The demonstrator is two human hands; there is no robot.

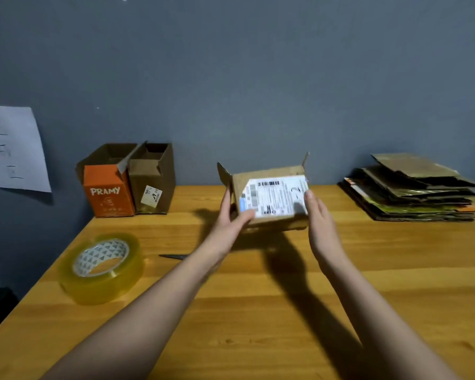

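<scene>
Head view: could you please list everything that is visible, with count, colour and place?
small box: 1, brown, white label, held above table centre
tape roll: 1, clear yellowish, table left
dark blade tip: 1, black, by left forearm
orange box: 1, orange, back left
open box: 1, brown, beside orange box
cardboard stack: 1, brown, back right
paper sheet: 1, white, left wall
table: 1, yellow wood, foreground
left hand: 1, grips small box's left side
right hand: 1, flat against its right side

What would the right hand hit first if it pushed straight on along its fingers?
The small brown cardboard box with the white shipping label: the right hand touches its right side with straight fingers. Depth is unclear; behind stands the grey wall.
</scene>
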